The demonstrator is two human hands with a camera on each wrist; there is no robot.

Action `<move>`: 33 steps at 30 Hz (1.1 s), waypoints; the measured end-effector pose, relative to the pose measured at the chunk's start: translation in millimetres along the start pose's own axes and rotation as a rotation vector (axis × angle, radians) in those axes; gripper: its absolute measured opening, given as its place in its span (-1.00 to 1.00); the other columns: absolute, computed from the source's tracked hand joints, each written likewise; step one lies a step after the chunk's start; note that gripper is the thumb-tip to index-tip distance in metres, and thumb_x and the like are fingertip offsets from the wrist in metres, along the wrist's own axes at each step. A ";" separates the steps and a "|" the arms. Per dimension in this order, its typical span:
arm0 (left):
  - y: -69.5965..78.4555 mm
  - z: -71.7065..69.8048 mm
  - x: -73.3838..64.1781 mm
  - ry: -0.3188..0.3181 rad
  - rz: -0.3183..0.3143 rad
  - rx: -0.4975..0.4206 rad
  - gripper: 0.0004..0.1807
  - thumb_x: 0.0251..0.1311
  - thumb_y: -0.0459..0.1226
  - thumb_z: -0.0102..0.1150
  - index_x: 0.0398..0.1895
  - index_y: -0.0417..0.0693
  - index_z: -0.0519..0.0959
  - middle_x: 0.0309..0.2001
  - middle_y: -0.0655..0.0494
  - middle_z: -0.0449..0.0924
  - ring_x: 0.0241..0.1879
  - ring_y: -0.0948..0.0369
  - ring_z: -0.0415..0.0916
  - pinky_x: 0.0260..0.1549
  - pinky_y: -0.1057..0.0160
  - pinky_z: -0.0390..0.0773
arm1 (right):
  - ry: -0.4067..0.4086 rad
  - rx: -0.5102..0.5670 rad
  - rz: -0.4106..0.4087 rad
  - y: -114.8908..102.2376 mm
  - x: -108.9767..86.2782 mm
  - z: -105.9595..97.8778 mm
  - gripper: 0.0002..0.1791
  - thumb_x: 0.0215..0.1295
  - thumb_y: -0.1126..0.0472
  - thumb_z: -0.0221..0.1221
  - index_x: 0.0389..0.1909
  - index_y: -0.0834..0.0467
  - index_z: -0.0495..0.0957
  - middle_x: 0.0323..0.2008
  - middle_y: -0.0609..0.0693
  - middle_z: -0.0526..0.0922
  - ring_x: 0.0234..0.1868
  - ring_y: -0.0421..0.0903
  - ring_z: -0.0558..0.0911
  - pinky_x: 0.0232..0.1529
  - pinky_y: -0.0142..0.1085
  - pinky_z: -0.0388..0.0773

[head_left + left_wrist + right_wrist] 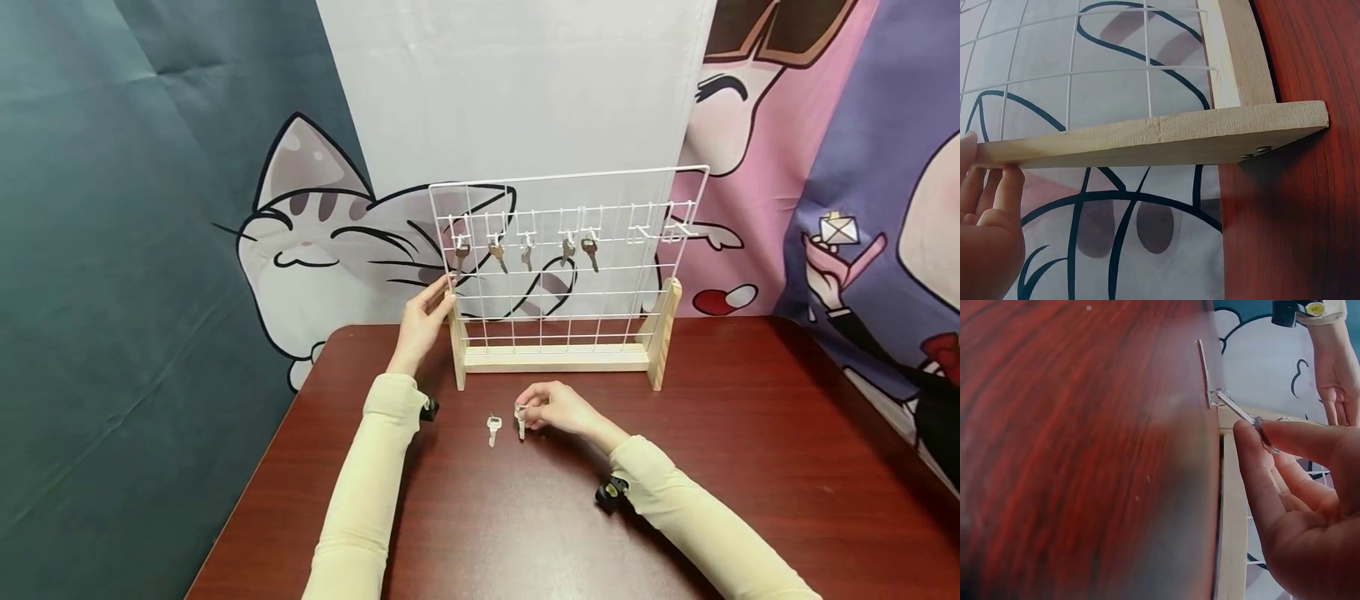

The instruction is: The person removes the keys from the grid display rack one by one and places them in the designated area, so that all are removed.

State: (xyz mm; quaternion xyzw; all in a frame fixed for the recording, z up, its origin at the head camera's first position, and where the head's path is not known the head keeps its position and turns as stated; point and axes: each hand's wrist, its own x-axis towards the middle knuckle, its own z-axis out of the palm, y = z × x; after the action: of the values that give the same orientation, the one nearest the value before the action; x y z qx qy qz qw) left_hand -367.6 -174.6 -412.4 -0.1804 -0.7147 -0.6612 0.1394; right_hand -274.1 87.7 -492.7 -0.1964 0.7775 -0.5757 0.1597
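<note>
A white wire grid rack (555, 174) on a wooden stand holds several keys (589, 250) hanging from hooks in its upper part. My left hand (422, 325) grips the upper end of the stand's left wooden post (1147, 137), thumb on one side and fingers on the other. In front of the stand, my right hand (562, 408) pinches a silver key (1235, 407) between thumb and fingertips, its blade clear of the fingers. Another silver key (492, 429) lies on the table, left of the right hand. Part of the pinched key's head is hidden by the fingers.
White hooks (639, 232) stick out at the rack's right end. The stand's wooden crossbar (555, 360) runs low between the posts. Under everything is a dark red wooden table (525, 533). A printed cloth backdrop (525, 92) hangs behind the rack.
</note>
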 end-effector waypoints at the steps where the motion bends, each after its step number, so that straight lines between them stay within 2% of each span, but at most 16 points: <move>1: 4.7 -0.5 -1.3 -0.001 -0.007 -0.001 -0.50 0.42 -0.40 0.15 0.39 -0.31 0.40 0.27 -0.23 0.51 0.37 -0.11 0.35 0.32 0.18 0.40 | -0.006 0.004 0.000 0.1 1.0 0.5 -0.85 0.26 0.49 0.19 -0.17 0.44 0.59 -0.40 0.14 0.70 -0.41 -0.05 0.69 -0.29 -0.14 0.75; 2: 9.3 -0.9 -2.6 -0.007 -0.007 -0.002 -0.50 0.42 -0.41 0.14 0.39 -0.32 0.40 0.28 -0.26 0.49 0.37 -0.14 0.34 0.33 0.17 0.39 | -0.008 0.008 0.004 0.1 1.9 0.7 -0.85 0.25 0.50 0.19 -0.16 0.45 0.59 -0.39 0.15 0.70 -0.41 -0.05 0.69 -0.29 -0.14 0.75; 7: 11.7 -0.8 0.0 -0.005 -0.004 -0.008 -0.49 0.41 -0.43 0.15 0.39 -0.36 0.38 0.28 -0.33 0.46 0.36 -0.07 0.38 0.33 0.15 0.39 | -0.010 0.016 0.027 2.5 9.0 -1.2 -0.84 0.23 0.52 0.20 -0.17 0.45 0.59 -0.41 0.12 0.70 -0.41 -0.10 0.69 -0.30 -0.21 0.74; 9: 4.1 -0.4 3.3 0.011 0.002 -0.011 -0.49 0.41 -0.41 0.16 0.39 -0.35 0.38 0.27 -0.30 0.48 0.34 0.01 0.41 0.31 0.21 0.41 | -0.012 0.011 0.042 4.0 10.9 -1.5 -0.85 0.23 0.51 0.21 -0.18 0.44 0.60 -0.43 0.07 0.70 -0.43 -0.12 0.69 -0.32 -0.25 0.74; 13: 5.8 2.0 4.4 0.005 -0.009 -0.022 -0.49 0.41 -0.43 0.15 0.40 -0.32 0.38 0.28 -0.28 0.48 0.35 0.01 0.40 0.31 0.25 0.40 | -0.010 -0.012 0.068 4.2 10.8 -1.5 -0.85 0.23 0.49 0.25 -0.18 0.44 0.60 -0.43 0.09 0.70 -0.45 -0.12 0.69 -0.34 -0.25 0.74; 15: 5.8 2.8 5.4 -0.006 -0.012 -0.028 -0.48 0.41 -0.42 0.15 0.41 -0.30 0.38 0.29 -0.28 0.47 0.36 0.00 0.38 0.32 0.25 0.39 | -0.003 -0.034 0.072 3.5 9.9 -1.3 -0.84 0.22 0.48 0.26 -0.18 0.44 0.59 -0.44 0.11 0.70 -0.47 -0.10 0.68 -0.39 -0.24 0.73; 20: 5.3 1.0 3.5 -0.021 -0.020 -0.033 -0.48 0.42 -0.46 0.10 0.41 -0.37 0.34 0.30 -0.35 0.42 0.39 -0.11 0.31 0.35 0.18 0.36 | 0.012 -0.105 0.097 4.5 9.4 1.3 -0.85 0.21 0.43 0.28 -0.20 0.37 0.61 -0.47 0.07 0.71 -0.53 -0.11 0.66 -0.51 -0.26 0.68; 24: 2.5 -1.5 -1.5 -0.008 -0.041 -0.004 -0.48 0.42 -0.44 0.13 0.41 -0.34 0.36 0.29 -0.31 0.45 0.37 -0.05 0.35 0.32 0.20 0.40 | 0.017 -0.143 0.125 6.8 10.2 6.2 -0.87 0.20 0.41 0.29 -0.22 0.32 0.63 -0.49 0.01 0.71 -0.56 -0.13 0.65 -0.55 -0.30 0.65; 28: 0.8 -1.9 -3.3 0.011 -0.018 0.025 -0.50 0.41 -0.42 0.16 0.39 -0.27 0.42 0.27 -0.20 0.52 0.33 0.03 0.42 0.29 0.22 0.44 | 0.043 -0.205 0.104 5.4 11.2 10.0 -0.89 0.19 0.41 0.29 -0.26 0.28 0.64 -0.52 0.00 0.70 -0.61 -0.14 0.63 -0.58 -0.29 0.65; 31: 0.4 -1.3 -2.8 0.011 0.010 0.018 -0.50 0.40 -0.43 0.16 0.38 -0.31 0.41 0.26 -0.25 0.52 0.33 0.01 0.43 0.30 0.19 0.43 | 0.062 -0.255 0.099 2.5 11.3 11.2 -0.90 0.18 0.40 0.29 -0.28 0.26 0.65 -0.56 -0.01 0.67 -0.63 -0.15 0.60 -0.61 -0.29 0.64; 33: 0.0 -1.6 -2.5 0.008 0.007 0.012 -0.50 0.40 -0.43 0.15 0.38 -0.32 0.41 0.26 -0.28 0.50 0.34 0.01 0.42 0.30 0.21 0.42 | 0.061 -0.275 0.111 0.1 10.9 11.8 -0.90 0.18 0.40 0.30 -0.28 0.25 0.65 -0.58 -0.01 0.65 -0.64 -0.16 0.59 -0.62 -0.30 0.63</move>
State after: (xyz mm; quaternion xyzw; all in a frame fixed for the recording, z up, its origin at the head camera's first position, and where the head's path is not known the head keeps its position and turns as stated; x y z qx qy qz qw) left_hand -365.4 -176.4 -413.3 -0.1792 -0.7174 -0.6573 0.1457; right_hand -278.0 72.6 -496.3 -0.1555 0.8632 -0.4597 0.1389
